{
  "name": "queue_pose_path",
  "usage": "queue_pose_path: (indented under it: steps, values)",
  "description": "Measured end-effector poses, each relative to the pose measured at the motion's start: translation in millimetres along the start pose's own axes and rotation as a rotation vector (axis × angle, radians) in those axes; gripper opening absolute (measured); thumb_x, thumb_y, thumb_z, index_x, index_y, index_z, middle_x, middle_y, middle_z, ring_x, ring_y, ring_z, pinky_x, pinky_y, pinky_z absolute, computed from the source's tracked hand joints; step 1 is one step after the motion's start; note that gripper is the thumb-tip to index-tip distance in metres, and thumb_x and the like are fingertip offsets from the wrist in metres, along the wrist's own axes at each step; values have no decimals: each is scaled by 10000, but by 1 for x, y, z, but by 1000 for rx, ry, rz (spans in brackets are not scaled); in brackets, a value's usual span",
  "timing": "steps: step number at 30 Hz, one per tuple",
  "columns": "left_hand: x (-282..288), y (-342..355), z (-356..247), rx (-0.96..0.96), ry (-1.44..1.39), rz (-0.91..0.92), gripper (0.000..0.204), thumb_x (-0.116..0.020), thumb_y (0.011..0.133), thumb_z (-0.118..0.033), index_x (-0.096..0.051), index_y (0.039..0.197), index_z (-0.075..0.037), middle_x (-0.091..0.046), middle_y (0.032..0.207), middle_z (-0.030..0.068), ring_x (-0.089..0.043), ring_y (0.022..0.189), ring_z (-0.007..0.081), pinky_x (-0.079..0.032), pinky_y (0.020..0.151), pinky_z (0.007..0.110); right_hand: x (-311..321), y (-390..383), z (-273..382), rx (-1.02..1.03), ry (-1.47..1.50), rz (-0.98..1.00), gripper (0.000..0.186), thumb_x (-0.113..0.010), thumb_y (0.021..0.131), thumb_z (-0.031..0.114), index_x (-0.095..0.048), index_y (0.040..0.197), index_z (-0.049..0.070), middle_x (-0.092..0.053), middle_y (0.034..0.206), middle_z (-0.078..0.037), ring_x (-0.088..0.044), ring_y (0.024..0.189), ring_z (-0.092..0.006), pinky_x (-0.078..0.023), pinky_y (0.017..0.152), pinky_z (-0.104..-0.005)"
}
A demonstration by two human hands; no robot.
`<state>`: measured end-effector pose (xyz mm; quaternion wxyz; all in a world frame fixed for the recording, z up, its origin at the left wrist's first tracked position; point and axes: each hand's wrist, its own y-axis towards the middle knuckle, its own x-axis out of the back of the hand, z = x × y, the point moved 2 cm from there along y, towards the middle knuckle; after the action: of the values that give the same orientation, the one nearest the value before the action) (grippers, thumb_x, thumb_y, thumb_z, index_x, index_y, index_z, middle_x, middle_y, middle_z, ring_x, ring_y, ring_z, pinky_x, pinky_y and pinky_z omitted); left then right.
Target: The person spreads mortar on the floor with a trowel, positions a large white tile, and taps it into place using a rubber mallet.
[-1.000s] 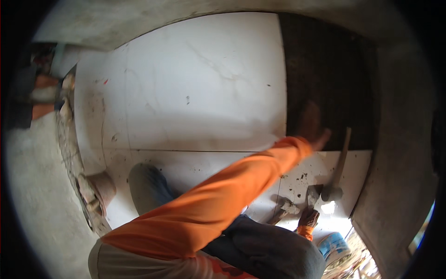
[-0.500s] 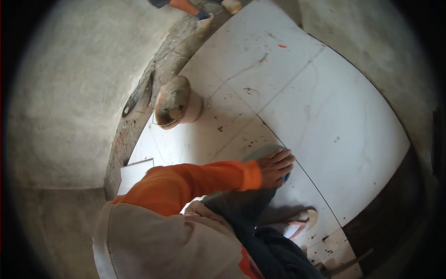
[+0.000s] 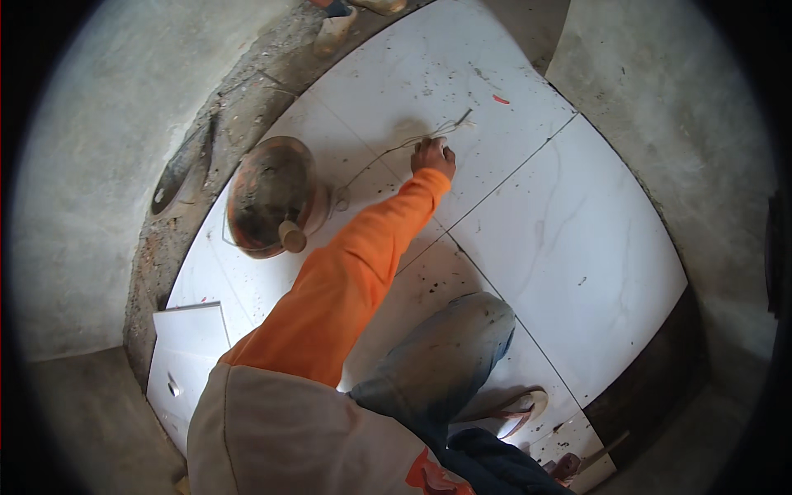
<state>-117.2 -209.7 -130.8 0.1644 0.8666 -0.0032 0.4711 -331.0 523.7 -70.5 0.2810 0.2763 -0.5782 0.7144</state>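
My left hand [image 3: 433, 157], in an orange sleeve, reaches far out over the white floor tiles [image 3: 569, 247]. Its fingers are curled in, and their tips are hidden. Right at the fingertips lies a thin, loosely looped wire or string [image 3: 404, 146]; whether the fingers grip it I cannot tell. To the left of the forearm stands a dirty bucket [image 3: 309, 165] with grey mortar inside, and a tool's wooden handle [image 3: 292, 237] sticks out over its rim. My right hand is out of view.
A loose white tile piece [image 3: 191, 338] lies at the left. My bent knee [image 3: 478, 322] and sandalled foot [image 3: 521, 408] are below. A stick-like handle [image 3: 606, 450] lies lower right, beside a dark gap [image 3: 652, 379]. Another person's foot [image 3: 334, 31] stands on the rubble strip [image 3: 239, 103].
My left hand has left my knee and stretched forward to the wire or string. The view has shifted, bringing the bucket further left. The other person's legs show less.
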Motion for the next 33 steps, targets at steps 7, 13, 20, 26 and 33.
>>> queue_pose_path:
  steps: [7,13,20,26,33]
  values:
    - [-52,66,-16,5,448,177,225,-523,785,-210,-616,969,-120,-526,1027,39,-461,1030,219,-410,807,406,28,-20,12,-35,-14,13,434,-545,860,365,-517,1116,16,-538,1072,-157,-539,938,-265,-433,832,-367]
    - [-89,31,-95,-119,175,190,155,-453,814,-140,-547,930,-99,-561,958,78,-533,908,243,-465,718,395,88,-23,74,304,20,-137,448,-547,864,366,-513,1140,16,-538,1105,-150,-539,965,-243,-432,854,-346]
    - [7,-207,-346,-336,-702,713,203,-463,789,-55,-505,978,4,-573,913,193,-554,849,352,-459,731,429,181,-40,331,1343,-102,-902,367,-555,869,282,-511,1120,18,-561,998,-182,-569,830,-283,-484,725,-369]
    - [63,-369,-412,-226,-1107,1230,188,-496,765,-83,-585,922,-30,-607,877,182,-583,858,318,-464,727,398,176,-20,270,1020,-14,-388,352,-531,878,280,-521,1122,27,-558,1024,-161,-562,848,-262,-476,743,-358]
    - [16,-523,-441,48,-1483,1662,134,-533,766,-125,-594,869,-63,-602,861,160,-587,836,265,-464,706,360,157,43,94,608,3,65,339,-503,888,279,-533,1125,38,-554,1055,-136,-554,869,-236,-466,764,-345]
